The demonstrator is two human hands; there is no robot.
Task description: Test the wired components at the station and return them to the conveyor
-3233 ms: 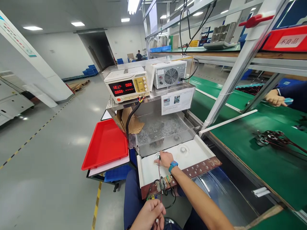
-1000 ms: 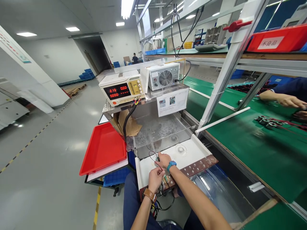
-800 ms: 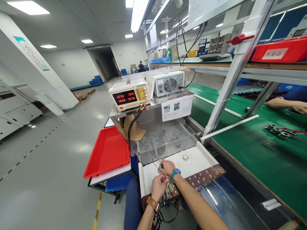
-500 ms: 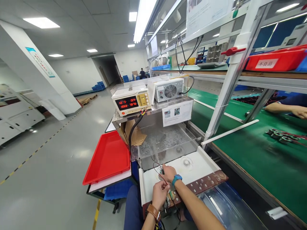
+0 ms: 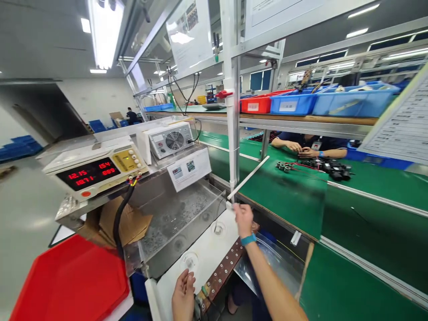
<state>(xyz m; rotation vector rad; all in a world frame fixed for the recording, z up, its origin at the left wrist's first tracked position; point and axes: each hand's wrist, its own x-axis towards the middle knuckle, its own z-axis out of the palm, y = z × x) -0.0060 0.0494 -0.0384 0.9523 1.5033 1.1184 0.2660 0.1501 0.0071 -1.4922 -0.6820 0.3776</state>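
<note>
My right hand (image 5: 243, 218), with a blue wristband, is raised over the far right corner of the white fixture tray (image 5: 207, 249), close to the end of a white rod (image 5: 249, 177). I see its back, and its fingers are mostly hidden. My left hand (image 5: 183, 294) lies flat at the tray's near edge, fingers stretched towards a round socket (image 5: 189, 260). A second round socket (image 5: 219, 228) sits further along. A brown terminal strip (image 5: 224, 270) runs along the tray's front edge. The power supply (image 5: 93, 171) shows red digits.
A clear box (image 5: 180, 216) stands behind the tray, under a fan unit (image 5: 170, 140). A red tray (image 5: 67, 281) is at the lower left. On the right, a co-worker's hands (image 5: 301, 149) work at black parts (image 5: 321, 165) on the green belt (image 5: 284, 194). Coloured bins (image 5: 301, 101) line the shelf.
My view has swung right along the belt. My right hand left the wired part on the tray and rose towards the white rod. My left hand now lies flat on the tray.
</note>
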